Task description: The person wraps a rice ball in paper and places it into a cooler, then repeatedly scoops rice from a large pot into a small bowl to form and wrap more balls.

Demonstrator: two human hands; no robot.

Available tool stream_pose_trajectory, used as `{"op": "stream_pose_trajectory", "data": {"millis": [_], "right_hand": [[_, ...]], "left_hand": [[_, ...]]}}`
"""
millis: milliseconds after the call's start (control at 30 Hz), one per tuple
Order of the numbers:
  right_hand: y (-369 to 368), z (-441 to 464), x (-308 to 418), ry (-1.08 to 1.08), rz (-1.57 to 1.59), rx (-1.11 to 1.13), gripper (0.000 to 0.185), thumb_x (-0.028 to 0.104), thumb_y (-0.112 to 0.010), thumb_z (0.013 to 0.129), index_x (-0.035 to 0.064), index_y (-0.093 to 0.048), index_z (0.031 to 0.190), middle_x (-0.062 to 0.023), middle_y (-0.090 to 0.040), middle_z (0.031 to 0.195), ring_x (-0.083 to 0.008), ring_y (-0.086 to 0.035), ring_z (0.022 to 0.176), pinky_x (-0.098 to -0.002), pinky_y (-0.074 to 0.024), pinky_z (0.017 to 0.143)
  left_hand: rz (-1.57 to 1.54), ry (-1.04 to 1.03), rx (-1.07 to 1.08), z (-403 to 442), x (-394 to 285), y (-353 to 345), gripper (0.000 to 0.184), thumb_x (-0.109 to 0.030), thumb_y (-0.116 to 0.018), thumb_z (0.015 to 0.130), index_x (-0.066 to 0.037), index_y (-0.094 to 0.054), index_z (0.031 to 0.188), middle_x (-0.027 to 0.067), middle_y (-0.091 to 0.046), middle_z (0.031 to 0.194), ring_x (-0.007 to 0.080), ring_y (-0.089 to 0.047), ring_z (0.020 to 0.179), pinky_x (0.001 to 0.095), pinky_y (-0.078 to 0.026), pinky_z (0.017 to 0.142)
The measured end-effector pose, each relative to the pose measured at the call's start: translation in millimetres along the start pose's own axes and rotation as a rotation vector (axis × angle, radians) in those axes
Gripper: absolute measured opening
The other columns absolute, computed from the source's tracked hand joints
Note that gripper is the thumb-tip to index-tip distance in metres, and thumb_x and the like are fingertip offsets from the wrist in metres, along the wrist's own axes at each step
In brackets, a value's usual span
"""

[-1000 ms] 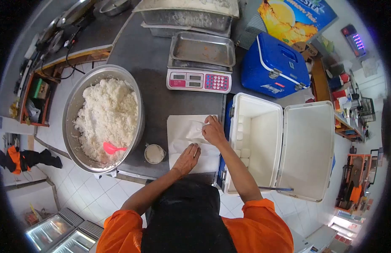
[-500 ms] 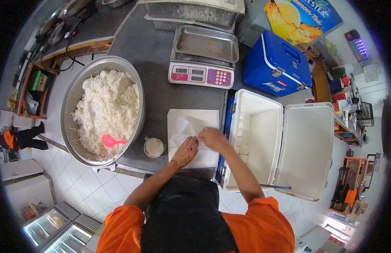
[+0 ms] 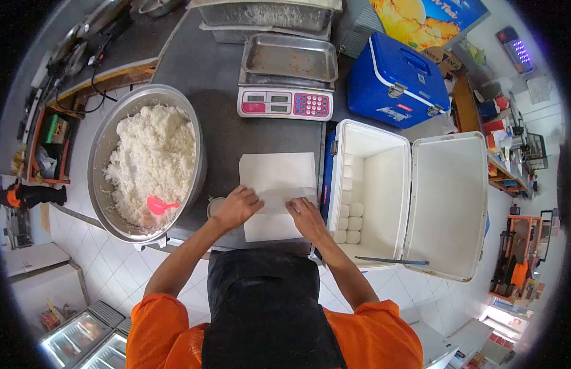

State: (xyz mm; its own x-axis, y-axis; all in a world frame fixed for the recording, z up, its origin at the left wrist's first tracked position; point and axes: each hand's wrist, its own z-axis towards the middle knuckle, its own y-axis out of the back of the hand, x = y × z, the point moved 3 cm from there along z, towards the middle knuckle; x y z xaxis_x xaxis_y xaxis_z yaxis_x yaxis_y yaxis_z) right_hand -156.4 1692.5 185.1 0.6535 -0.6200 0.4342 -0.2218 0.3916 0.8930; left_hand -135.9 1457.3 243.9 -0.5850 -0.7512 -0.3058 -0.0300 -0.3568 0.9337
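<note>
Paper: a white rectangular paper sheet lies on the dark grey tabletop, at the near edge, between the bowl and the open cooler; a line, crease or edge, crosses it between the hands.
Left hand: the left hand is over the paper's left side, fingers loosely bent; whether they pinch the sheet I cannot tell.
Right hand: the right hand is at the paper's right side, fingers curled inward; whether it grips an edge I cannot tell.
Cup: a small round cup with pale contents stands just left of the left hand, partly hidden by it.
Bowl: at the left, a large round silver metal bowl holds heaped white rice, with a bright pink plastic scoop resting in its near part.
Open cooler: right of the paper, a blue-sided, white-lined cooler box has rounded white bundles along its left side; its white lid is swung out to the right.
Far side: a white-and-pink digital scale bears a shallow metal tray.
</note>
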Motion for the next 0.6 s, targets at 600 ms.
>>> {"op": "stream_pose_trajectory", "data": {"millis": [600], "right_hand": [[-16, -8, -20, -0.164, -0.025, 0.205, 0.027, 0.002, -0.052, 0.087, -0.0052, -0.059, 0.112, -0.0223, -0.058, 0.115, -0.0391, -0.054, 0.112, -0.0436, -0.0467, 0.099]], "left_hand": [[-0.274, 0.337, -0.136, -16, -26, -86, 0.04, -0.007, -0.07, 0.08, 0.004, -0.054, 0.115, 0.023, -0.052, 0.117, 0.0404, -0.051, 0.113, 0.0477, -0.045, 0.099]]}}
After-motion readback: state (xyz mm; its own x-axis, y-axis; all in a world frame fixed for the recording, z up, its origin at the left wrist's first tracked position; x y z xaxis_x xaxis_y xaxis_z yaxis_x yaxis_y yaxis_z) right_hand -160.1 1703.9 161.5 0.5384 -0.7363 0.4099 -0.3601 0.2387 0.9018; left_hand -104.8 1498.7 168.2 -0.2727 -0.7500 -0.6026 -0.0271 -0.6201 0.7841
